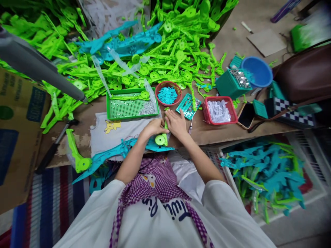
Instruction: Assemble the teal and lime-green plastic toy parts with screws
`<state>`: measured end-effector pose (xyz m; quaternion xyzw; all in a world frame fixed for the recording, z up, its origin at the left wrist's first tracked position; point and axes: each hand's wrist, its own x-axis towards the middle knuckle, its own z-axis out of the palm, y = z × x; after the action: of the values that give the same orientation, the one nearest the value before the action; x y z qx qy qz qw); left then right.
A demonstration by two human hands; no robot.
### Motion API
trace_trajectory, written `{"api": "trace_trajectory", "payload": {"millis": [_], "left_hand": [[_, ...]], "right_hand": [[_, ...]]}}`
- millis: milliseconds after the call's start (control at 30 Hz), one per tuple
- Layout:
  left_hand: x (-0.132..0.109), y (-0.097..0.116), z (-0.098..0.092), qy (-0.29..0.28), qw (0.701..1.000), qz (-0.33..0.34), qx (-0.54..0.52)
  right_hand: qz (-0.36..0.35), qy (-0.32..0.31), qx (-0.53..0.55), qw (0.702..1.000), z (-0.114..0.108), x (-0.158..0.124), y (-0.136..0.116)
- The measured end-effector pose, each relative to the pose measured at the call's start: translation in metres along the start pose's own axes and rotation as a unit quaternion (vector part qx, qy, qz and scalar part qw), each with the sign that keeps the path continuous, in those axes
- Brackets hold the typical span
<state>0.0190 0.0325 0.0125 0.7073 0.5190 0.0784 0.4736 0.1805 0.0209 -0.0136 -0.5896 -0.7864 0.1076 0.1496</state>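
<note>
My left hand (154, 126) and my right hand (176, 123) meet over a bright green plastic piece (161, 138) with a round disc end. Both hands have their fingers curled and pinched on it. The green piece lies across a long teal plastic part (121, 150) on a white cloth (111, 132) at the table's near edge. Just beyond my hands sit a green tray (132, 103) of small metal bits, a red basket (168, 93) of teal pieces and a small teal tray (188, 105).
A big heap of green plastic parts (165, 51) and some teal ones covers the table's back. A red basket of white pieces (219, 110), a green box of metal parts (232, 82) and a blue bowl (256, 70) stand right. A crate of finished parts (266, 172) sits below right.
</note>
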Motion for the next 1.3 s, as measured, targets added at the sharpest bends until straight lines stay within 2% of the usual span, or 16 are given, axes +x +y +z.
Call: {"api": "trace_trajectory", "payload": {"millis": [67,200,300,400,567,700,867,1100,1200,1300], "left_hand": [[-0.001,-0.004,0.001,-0.007,0.999,-0.01,-0.033],[-0.018,-0.017,0.006,-0.037,0.996,0.036,-0.075],[-0.03,-0.024,0.011,-0.019,0.996,0.049,-0.068],[-0.035,-0.025,0.016,0.002,0.997,0.046,-0.06],[-0.032,-0.024,0.015,-0.004,0.997,0.04,-0.067],[-0.034,-0.025,0.014,0.001,0.997,0.055,-0.051],[-0.044,-0.028,0.01,-0.012,0.996,0.083,-0.03],[-0.041,-0.032,0.005,-0.019,0.998,0.031,-0.055],[-0.036,-0.035,0.005,-0.03,0.996,0.029,-0.074],[-0.034,-0.039,0.007,-0.02,0.996,0.038,-0.084]], "right_hand": [[0.007,-0.002,-0.005,1.0,-0.001,0.0,-0.002],[0.014,0.006,-0.008,1.0,0.0,-0.001,-0.004],[0.01,0.007,-0.004,1.0,0.001,-0.002,-0.005],[0.013,0.003,0.003,1.0,0.001,-0.002,-0.004],[0.02,0.003,0.047,0.999,-0.005,0.004,0.01],[0.015,-0.003,0.01,1.0,-0.006,0.014,0.014],[0.015,-0.001,-0.029,0.999,-0.003,0.016,0.003],[0.047,-0.006,-0.014,0.999,0.001,0.018,0.0],[0.032,0.003,0.013,0.999,-0.008,0.001,-0.002],[-0.047,0.019,0.028,0.998,-0.02,-0.042,-0.016]]}}
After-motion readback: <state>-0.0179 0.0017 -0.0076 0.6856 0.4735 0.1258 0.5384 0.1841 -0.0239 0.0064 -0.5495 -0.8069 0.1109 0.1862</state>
